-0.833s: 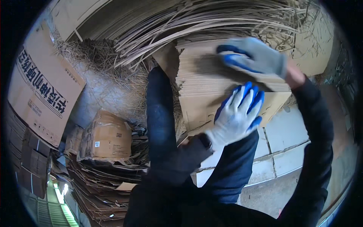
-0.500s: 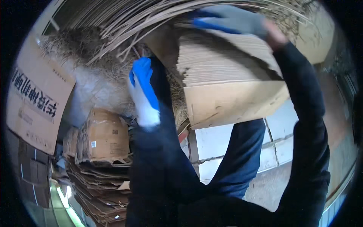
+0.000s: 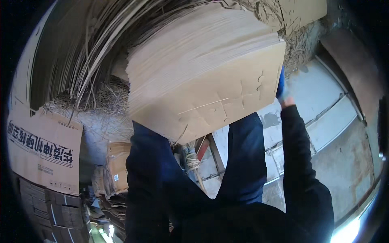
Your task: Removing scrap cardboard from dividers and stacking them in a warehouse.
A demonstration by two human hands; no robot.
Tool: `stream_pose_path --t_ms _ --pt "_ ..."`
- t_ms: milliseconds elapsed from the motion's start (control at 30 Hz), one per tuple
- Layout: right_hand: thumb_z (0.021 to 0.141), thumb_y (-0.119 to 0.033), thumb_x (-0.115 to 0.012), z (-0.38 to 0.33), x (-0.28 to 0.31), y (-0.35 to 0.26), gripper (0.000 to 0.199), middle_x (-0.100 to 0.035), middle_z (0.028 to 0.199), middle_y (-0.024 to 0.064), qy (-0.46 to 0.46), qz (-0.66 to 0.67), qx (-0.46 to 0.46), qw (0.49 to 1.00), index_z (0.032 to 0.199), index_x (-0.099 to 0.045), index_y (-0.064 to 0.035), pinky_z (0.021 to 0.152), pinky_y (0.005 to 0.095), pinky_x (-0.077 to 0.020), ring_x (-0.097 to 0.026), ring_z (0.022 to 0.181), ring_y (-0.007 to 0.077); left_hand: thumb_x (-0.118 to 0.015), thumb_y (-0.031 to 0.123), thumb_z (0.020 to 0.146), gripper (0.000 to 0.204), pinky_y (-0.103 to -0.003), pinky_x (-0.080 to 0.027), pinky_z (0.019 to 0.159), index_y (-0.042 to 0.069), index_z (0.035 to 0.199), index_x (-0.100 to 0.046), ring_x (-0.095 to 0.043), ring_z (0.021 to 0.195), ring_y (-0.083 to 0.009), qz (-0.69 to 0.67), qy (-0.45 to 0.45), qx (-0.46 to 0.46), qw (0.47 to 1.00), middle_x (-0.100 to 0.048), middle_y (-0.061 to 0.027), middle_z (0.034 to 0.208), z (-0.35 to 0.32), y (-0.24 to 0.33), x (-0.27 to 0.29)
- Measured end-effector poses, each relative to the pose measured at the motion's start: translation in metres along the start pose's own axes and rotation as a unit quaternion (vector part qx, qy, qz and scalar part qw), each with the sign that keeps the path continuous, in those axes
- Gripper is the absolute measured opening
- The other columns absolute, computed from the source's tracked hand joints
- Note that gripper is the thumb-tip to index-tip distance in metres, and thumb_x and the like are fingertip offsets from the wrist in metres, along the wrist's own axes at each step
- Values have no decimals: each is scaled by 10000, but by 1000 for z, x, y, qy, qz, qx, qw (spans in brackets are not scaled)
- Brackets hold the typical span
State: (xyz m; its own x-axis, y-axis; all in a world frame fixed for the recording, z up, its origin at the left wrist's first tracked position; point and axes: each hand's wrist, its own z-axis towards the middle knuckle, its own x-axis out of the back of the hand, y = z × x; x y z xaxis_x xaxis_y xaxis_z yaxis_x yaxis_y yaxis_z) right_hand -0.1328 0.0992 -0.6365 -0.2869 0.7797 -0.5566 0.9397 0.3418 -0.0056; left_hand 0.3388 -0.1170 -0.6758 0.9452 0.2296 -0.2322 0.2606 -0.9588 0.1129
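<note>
Cardboard stack (image 3: 202,69) now across both legs (image 3: 246,158)

Head-worn wide fisheye view from above and behind the right hand (image 3: 281,84), facing steeply down, near enough to include the wearer's legs (image 3: 247,158) left of it.

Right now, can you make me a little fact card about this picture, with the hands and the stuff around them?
Main thing: thick stack of flat tan cardboard sheets, slits cut in the front sheet
Right hand: in a blue glove, at the stack's right edge, partly hidden; grip cannot be told
Left hand: not in view
Below the stack: two legs in dark blue trousers
Upper left: long, thin, pale brown strips
Far left: large tan cardboard panel with dark printing
</note>
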Motion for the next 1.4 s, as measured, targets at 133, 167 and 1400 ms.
stream_pose_path --t_ms 133,167,1400 --pt "1028 -494 -369 47 -53 -3 607 -562 1381 111 202 -176 -17 963 1419 -481 -43 1116 370 -352 -531 1258 249 -430 580 980 673 -375 -483 968 34 1365 -508 -585 1143 -195 52 58 -42 996 -605 -108 1262 -19 -2 -4" --pt "1029 -492 -369 49 -52 -7 606 -563 1380 111 216 -206 -17 954 1419 -481 -43 1115 369 -353 -532 1257 249 -431 579 980 670 -374 -483 966 34 1362 -510 -585 1140 -195 61 65 -48 995 -605 -107 1259 -20 -4 -6" --pt "1038 -423 -398 103 -24 -94 550 -579 1358 114 145 -357 -10 923 1405 -492 -25 1079 364 -395 -568 1215 232 -467 530 985 586 -345 -475 893 17 1246 -577 -579 1031 -168 121 151 -218 957 -626 -79 1144 40 -38 -70"
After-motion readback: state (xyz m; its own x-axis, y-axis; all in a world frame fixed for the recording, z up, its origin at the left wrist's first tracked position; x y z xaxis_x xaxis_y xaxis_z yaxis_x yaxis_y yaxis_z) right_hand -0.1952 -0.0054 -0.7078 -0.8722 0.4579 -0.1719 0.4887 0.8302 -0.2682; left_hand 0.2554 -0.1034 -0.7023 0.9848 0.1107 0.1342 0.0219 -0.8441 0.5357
